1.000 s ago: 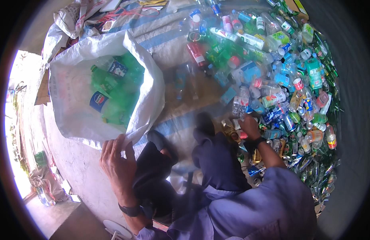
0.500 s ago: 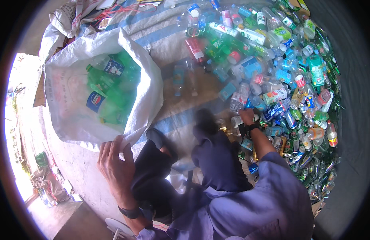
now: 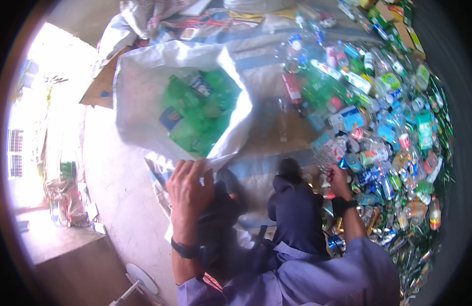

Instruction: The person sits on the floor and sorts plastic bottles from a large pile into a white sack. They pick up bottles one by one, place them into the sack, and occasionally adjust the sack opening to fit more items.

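Two hands, two wristbands, one white sack at left, apparently three or more blurred green bottles inside; dozens of heaped bottles right.

Worn on the person's head, the left of two side-by-side fisheye cameras is looking down over the shirt and trousers. It is viewing the left hand and right hand from fairly near, its wide frame taking in the white sack at left and the bottle pile at right.
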A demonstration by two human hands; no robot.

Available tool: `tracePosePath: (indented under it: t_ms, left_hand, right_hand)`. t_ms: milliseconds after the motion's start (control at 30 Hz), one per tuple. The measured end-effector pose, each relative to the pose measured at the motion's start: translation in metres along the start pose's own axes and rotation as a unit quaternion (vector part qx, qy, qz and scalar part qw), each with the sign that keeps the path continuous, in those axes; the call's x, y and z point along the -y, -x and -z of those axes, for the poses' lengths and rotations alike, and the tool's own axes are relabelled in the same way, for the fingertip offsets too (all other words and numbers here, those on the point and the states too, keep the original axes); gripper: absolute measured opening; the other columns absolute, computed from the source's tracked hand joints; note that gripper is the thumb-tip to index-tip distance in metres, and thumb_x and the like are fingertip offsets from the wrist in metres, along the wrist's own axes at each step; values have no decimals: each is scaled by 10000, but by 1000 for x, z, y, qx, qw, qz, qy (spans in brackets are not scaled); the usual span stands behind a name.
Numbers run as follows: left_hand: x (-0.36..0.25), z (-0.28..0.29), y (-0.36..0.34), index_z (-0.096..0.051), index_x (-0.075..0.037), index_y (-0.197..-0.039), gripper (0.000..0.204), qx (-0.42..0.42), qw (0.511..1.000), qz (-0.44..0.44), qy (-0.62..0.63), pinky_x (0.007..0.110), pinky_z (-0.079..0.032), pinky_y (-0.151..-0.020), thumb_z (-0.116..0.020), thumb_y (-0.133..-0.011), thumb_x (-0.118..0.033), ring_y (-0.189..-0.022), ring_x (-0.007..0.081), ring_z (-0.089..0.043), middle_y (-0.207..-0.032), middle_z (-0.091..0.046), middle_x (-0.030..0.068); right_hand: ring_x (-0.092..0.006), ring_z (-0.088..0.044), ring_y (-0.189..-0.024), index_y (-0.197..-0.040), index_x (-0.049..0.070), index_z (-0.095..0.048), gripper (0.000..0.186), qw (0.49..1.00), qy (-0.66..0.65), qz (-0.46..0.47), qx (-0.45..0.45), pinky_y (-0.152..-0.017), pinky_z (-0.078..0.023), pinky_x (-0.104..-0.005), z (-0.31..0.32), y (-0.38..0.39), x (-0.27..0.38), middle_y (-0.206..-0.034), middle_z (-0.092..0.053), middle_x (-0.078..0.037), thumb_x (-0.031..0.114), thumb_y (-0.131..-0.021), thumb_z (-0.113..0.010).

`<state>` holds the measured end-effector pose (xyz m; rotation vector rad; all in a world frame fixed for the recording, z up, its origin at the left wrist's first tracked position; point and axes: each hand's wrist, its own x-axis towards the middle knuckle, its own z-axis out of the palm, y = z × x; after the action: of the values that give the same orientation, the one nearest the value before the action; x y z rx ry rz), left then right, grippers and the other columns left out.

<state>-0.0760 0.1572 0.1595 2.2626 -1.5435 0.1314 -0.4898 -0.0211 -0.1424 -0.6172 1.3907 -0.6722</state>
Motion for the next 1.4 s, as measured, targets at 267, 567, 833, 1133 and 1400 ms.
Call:
tracePosePath:
  t_ms: [267, 567, 833, 1133, 1400]
  left_hand:
    - [0, 1, 6, -717, -89, -895, 107, -1, 999, -28, 27, 421, -549, -656, -744, -792, -84, -797, 294, -679, -818, -698, 85]
    - [-1, 0, 9, -706, -87, -879, 94, 2, 999, -34, 33, 423, -553, -666, -743, -793, -77, -802, 299, -684, -798, -683, 85]
    - [-4, 2, 6, -713, -73, -908, 116, -7, 999, -24, 36, 418, -559, -691, -755, -801, -67, -816, 316, -686, -822, -690, 103]
    - [-5, -5, 1, -721, -87, -906, 107, -23, 999, -4, 41, 428, -549, -700, -727, -803, -60, -835, 310, -683, -861, -706, 94]
    - [-8, -8, -4, -726, -85, -925, 160, -64, 998, 1, 0, 412, -546, -665, -748, -782, -18, -785, 291, -672, -831, -707, 81]
  right_hand:
    - [-51, -460, -601, -972, 24, -696, 221, 926, 97, 261, 254, -535, -346, -216, -172, 121, 200, -692, -532, 34, 244, -990, -691]
    - [-54, -561, -622, -953, -2, -745, 298, 799, 245, 450, 316, -566, -441, -246, -271, 151, 207, -712, -642, 13, 285, -1004, -687]
    - [-132, -636, -622, -918, -2, -735, 341, 839, 437, 275, 174, -574, -485, -314, -82, 25, 47, -690, -674, -54, 324, -976, -656]
    - [-378, -686, -736, -800, 35, -719, 219, 606, 732, 236, 204, -645, -520, -508, 72, -6, -93, -750, -694, -171, 220, -894, -649]
    - [-395, -667, -785, -807, 18, -679, 219, 756, 526, 333, 202, -693, -495, -518, -36, -58, -59, -837, -678, -207, 193, -901, -587]
